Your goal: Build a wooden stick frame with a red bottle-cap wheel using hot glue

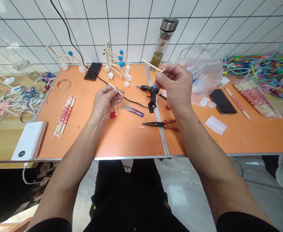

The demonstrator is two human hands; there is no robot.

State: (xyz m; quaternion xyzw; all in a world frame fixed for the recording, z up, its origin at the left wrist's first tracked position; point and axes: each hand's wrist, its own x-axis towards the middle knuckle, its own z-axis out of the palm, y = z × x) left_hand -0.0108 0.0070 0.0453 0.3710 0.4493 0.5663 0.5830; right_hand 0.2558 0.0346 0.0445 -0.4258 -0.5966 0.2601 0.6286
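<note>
Head view: left hand (105, 103) near red-printed chopstick wrappers (65, 114).

Head-worn view, looking forward and down

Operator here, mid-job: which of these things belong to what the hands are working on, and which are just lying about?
Part of the work: left hand pinching a thin wooden stick; right hand holding a second wooden stick; hot glue gun just beneath them.

Lying about: purple thread snips; red-handled shears; smartphone; white power bank.
</note>
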